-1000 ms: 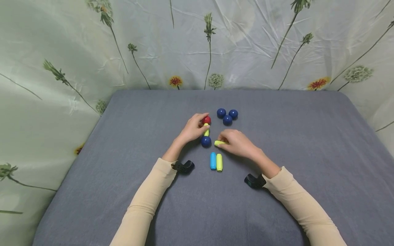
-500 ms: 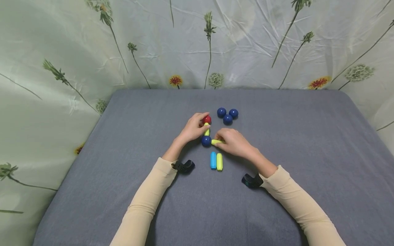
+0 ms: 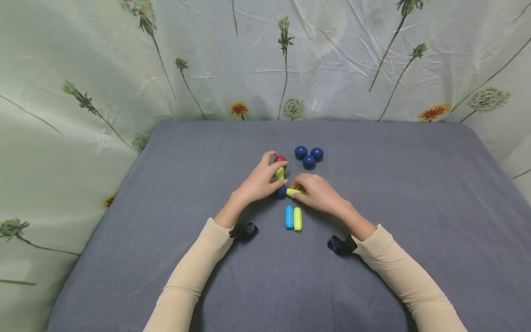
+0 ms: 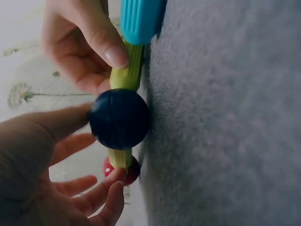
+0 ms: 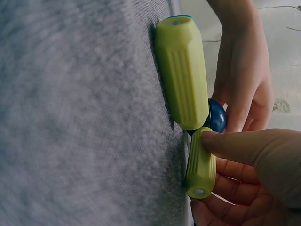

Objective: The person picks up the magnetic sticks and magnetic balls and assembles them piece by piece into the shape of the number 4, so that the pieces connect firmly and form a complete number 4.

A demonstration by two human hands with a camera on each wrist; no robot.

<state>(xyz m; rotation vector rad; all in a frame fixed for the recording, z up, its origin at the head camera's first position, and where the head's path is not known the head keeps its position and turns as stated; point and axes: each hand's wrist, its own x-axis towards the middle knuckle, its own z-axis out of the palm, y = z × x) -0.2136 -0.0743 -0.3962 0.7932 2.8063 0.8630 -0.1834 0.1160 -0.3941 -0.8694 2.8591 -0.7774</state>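
right hand (image 3: 318,191): fingers pinch ribbed yellow-green plastic rod (image 5: 201,165) beside glossy dark-blue ball (image 4: 120,119); left hand (image 3: 259,182): fingers spread near ball.

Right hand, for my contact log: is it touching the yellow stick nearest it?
Touching. The right wrist view shows the right hand with its thumb on the yellow stick.

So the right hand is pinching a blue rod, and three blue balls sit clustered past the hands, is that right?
Not quite: the rod the right hand pinches is yellow-green, as the right wrist view shows. The three blue balls are as you say.
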